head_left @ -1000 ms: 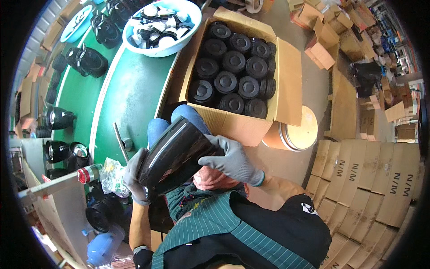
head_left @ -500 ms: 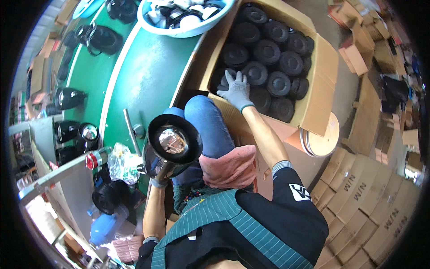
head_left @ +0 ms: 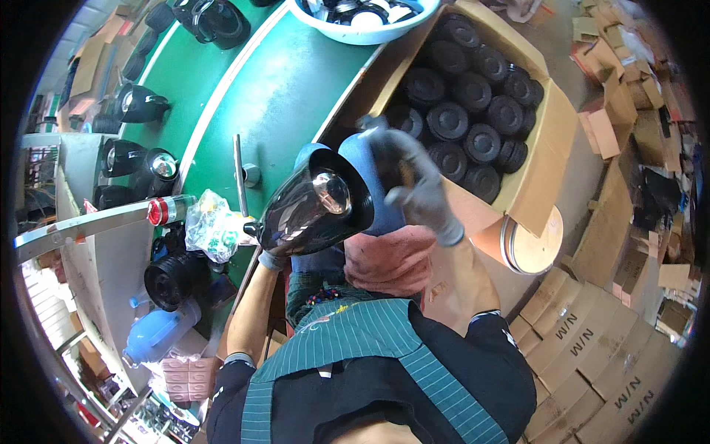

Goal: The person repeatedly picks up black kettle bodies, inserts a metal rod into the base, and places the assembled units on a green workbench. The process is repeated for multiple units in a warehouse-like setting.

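Note:
A glossy black jug body [head_left: 303, 222] with a shiny silvery inside is tilted over my lap, its wide mouth facing right. My left hand [head_left: 272, 259] grips it from underneath; most of the fingers are hidden behind it. Close to that mouth, my right hand [head_left: 421, 189], in a grey glove, is raised and smeared by motion. A dark round part [head_left: 386, 157] shows in its fingers, too blurred for detail. To the right, an open carton [head_left: 555, 140] holds many black round ridged parts [head_left: 447, 120] like those near my hand.
A green-topped table [head_left: 285, 89] runs along my left, bearing several black jugs [head_left: 140, 103], a metal rod [head_left: 239, 174] and a clear plastic bag [head_left: 213, 226]. A pale blue basin [head_left: 370, 33] of small parts stands beyond. A round drum [head_left: 536, 244] and stacked cartons [head_left: 584, 340] are at right.
My right hand has left the carton and come back toward the jug body with a dark round part. The jug body has tipped so its mouth turns to the right.

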Tool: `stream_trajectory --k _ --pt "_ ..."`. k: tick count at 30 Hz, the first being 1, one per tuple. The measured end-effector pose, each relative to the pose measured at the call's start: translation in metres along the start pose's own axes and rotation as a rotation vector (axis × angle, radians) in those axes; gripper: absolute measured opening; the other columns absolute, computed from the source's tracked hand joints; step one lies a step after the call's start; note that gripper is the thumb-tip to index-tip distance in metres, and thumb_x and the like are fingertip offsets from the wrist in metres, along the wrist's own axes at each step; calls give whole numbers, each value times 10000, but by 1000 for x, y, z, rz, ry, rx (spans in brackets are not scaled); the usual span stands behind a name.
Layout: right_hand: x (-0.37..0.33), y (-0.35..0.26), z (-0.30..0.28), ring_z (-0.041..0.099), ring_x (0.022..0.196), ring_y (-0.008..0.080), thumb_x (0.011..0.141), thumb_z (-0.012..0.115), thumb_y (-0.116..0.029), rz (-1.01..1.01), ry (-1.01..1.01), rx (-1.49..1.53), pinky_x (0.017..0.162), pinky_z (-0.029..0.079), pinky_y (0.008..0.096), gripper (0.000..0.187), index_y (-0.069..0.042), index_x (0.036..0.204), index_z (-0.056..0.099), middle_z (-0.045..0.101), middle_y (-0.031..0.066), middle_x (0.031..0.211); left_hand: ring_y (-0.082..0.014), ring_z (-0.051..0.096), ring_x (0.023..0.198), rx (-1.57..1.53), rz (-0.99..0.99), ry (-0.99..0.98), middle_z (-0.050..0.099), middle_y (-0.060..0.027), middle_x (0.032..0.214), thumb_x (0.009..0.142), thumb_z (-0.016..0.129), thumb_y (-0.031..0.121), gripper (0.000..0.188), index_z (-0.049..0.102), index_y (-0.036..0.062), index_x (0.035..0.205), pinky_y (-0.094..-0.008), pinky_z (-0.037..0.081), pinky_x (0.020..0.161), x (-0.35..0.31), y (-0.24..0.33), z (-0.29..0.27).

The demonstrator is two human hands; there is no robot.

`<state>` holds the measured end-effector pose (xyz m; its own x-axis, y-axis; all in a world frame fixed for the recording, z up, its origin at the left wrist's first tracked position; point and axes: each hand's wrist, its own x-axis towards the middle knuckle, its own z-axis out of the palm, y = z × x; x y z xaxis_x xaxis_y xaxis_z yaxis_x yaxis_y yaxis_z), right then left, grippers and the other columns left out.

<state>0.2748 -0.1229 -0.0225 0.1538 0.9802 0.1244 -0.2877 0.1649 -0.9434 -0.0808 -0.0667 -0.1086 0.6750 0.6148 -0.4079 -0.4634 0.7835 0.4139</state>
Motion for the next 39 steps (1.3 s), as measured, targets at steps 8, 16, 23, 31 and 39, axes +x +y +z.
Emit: stream_trajectory --k 8,16,23,31,39 --pt "-31 -35 42 455 1460 471 624 982 -523 -355 -292 -608 1234 341 520 1064 -109 1535 620 436 281 1621 -282 586 1396 64 -21 -193 536 -171 1595 1055 655 124 607 430 11 1608 -459 470 1213 -15 6 -13" --pt "-50 -52 62 439 1468 491 497 1023 -414 -423 -375 -822 1215 363 554 1077 -186 1488 667 415 277 1634 -274 593 1380 217 -255 -248 561 -143 1589 1015 724 90 629 489 61 1597 -481 489 1192 -42 34 5" --pt "-63 -39 57 606 1344 287 911 727 -680 155 -139 -507 1097 501 396 910 -51 1550 571 608 204 1486 -293 684 1236 1370 753 34 689 -145 1393 938 778 169 530 649 22 1431 -439 559 1055 -67 33 39" --pt "-60 -48 52 320 1569 436 1037 436 -763 -78 -213 -702 1269 283 478 1046 30 1690 239 291 320 1695 -248 743 1078 834 524 178 767 -136 1202 934 729 115 426 695 -21 1336 -383 597 976 -70 51 -4" --pt "-45 -37 72 435 1525 263 1173 284 -539 370 -254 -226 1280 296 372 761 25 1684 291 432 151 1671 -378 767 1016 2026 1216 30 783 -189 1124 872 703 142 427 764 44 1283 -409 602 909 -104 76 127"
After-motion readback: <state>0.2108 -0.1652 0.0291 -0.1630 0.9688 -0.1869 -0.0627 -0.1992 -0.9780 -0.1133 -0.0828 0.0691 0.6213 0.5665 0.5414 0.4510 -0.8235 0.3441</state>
